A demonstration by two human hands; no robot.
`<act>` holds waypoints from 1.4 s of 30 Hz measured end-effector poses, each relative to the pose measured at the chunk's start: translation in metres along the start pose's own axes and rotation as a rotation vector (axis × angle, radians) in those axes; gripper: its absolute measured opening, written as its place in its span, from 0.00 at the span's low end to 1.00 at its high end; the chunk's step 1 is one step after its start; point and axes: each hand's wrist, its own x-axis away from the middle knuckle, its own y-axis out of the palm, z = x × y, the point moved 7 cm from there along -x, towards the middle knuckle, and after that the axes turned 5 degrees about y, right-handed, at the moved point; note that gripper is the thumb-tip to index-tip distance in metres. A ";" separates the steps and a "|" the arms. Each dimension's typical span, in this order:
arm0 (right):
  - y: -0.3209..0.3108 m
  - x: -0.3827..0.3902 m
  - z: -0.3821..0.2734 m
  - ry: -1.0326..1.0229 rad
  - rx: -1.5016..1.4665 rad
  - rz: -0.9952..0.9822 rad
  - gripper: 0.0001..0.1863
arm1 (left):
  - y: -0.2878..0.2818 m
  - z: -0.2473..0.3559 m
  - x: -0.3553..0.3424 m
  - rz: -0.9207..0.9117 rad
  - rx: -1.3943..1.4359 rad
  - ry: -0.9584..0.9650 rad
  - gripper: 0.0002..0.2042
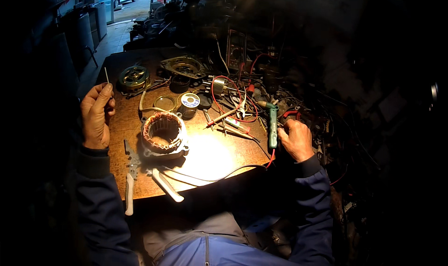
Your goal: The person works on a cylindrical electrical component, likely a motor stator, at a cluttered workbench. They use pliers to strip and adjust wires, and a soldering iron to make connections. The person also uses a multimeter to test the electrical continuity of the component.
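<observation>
Pinching a thin pale rod (107, 76) upright: left hand (98, 114), thumb against fingers, at the left side of the desk (126, 124). Right hand (297, 140): fingers curled, just beside green-handled soldering iron (273, 128); cannot tell whether it grips anything. Motor stator (163, 126), copper-wound: on desk, between both hands. White-handled wire strippers (133, 165): handles spread, near stator. Solder spool (190, 108): behind stator.

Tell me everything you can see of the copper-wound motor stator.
The motor stator stands open end up on the wooden table. It is a short, hollow cylinder with copper-coloured windings around its upper rim, slotted inner walls and pale, metal-looking lugs. A pale lead appears to meet its far side. Neither the left hand nor the right hand touches it.
</observation>
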 end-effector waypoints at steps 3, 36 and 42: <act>0.006 -0.001 -0.008 -0.037 -0.013 0.008 0.16 | -0.004 -0.006 -0.002 -0.013 -0.024 0.010 0.08; 0.006 0.167 -0.279 -0.532 -0.347 -0.147 0.20 | -0.010 0.010 0.002 0.141 0.094 0.014 0.08; 0.025 0.159 -0.292 -0.465 -0.422 -0.132 0.17 | -0.007 0.019 0.014 0.061 0.147 -0.010 0.08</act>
